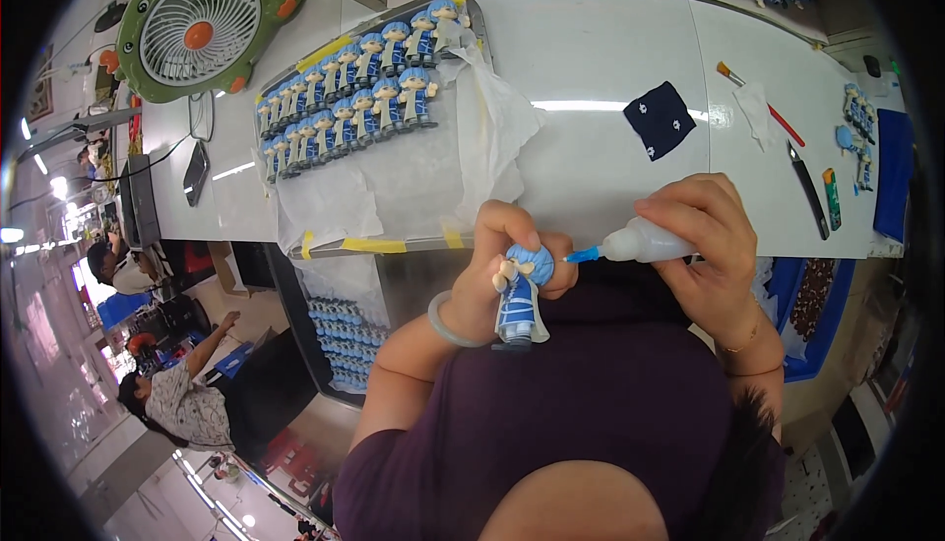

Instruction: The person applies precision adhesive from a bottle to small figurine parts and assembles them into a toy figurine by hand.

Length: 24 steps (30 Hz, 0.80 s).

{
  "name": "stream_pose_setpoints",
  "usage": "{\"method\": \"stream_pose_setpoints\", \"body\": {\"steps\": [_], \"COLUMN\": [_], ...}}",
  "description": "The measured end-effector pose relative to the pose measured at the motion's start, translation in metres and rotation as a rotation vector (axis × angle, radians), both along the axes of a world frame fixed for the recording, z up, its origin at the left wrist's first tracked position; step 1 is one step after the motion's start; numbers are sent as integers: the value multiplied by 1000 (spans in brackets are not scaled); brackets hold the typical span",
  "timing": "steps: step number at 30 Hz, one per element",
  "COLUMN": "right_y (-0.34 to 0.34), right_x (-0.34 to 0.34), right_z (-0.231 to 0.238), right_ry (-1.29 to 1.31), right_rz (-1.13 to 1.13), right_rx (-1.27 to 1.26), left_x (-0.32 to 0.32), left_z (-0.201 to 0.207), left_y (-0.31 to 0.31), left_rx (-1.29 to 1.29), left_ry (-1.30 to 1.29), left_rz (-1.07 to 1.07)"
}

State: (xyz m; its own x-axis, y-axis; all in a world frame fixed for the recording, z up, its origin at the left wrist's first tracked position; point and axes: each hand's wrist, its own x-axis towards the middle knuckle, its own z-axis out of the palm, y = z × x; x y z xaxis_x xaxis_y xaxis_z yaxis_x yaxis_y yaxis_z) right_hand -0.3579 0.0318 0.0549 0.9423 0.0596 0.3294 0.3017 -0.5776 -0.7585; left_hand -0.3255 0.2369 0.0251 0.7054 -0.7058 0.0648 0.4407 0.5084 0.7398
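Note:
My left hand (479, 283) is closed around a small figurine (518, 313) with blue hair and a blue-and-white outfit, held upright in front of my chest. In my right hand (717, 246) is a white squeeze bottle (642, 242), lying roughly level, with a blue needle tip (583, 254) toward the figurine's head. The tip's end is beside my left fingers; whether it touches the hair I cannot tell. Beyond my left hand, rows of similar figurines (345, 110) stand on a paper-lined tray (379, 245) edged with yellow tape.
A green fan (200, 34) and a phone (196, 174) are on the left. At right lie a dark cloth (660, 120), a brush (729, 73), a black-handled tool (807, 191) and more figurines (859, 113). Below the table edge is a blue bin (809, 364). A person (192, 403) sits further left.

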Motion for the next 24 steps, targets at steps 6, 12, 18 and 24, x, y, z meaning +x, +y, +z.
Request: {"method": "stream_pose_setpoints", "body": {"steps": [6,12,18,24], "right_y": [-3,-6,-10,-10], "right_x": [1,0,-5,-8], "right_z": [6,3,10,15], "right_ry": [-98,-168,-229,-313], "right_rz": [-27,-57,-47,-68], "right_rx": [-97,-179,-328,-456], "left_x": [1,4,1,0], "left_z": [4,5,2,6], "left_y": [-2,-4,-2,-2], "left_rx": [-21,-33,-8,51], "left_ry": [225,340,285,285], "left_rz": [-111,-147,-132,-118]}}
